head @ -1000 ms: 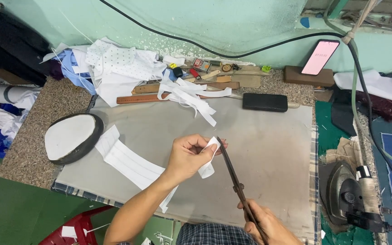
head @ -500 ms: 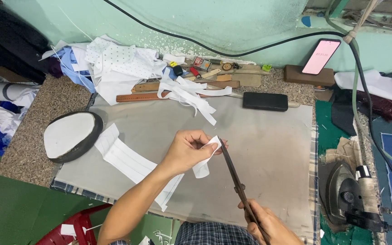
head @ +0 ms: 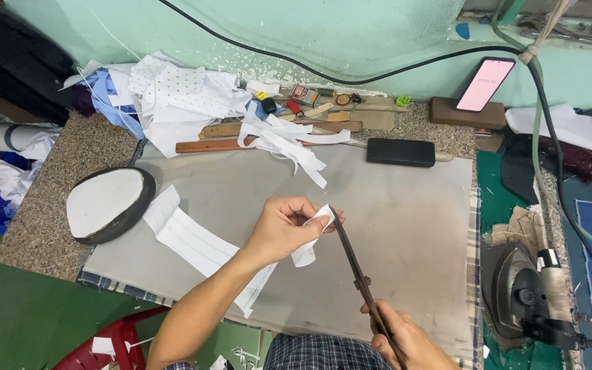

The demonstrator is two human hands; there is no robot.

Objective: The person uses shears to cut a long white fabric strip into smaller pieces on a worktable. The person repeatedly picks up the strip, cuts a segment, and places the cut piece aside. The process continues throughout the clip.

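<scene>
My left hand [head: 284,226] pinches a small white fabric piece [head: 312,234] above the grey ironing pad [head: 405,219]. My right hand [head: 405,339], at the bottom edge, grips the handles of long dark scissors [head: 354,264]. The scissor tips meet the fabric piece right at my left fingertips. A longer white fabric strip [head: 196,243] lies flat on the pad under my left forearm.
An oval pressing pad [head: 107,204] sits at the left. White fabric scraps [head: 275,140], wooden rulers [head: 207,145] and small tools line the back. A black block [head: 400,152], a lit phone [head: 486,83] on a stand and an iron [head: 522,288] at the right.
My left hand and the fabric piece have shifted slightly; the scissors stay at the piece's edge. Otherwise the bench looks the same.
</scene>
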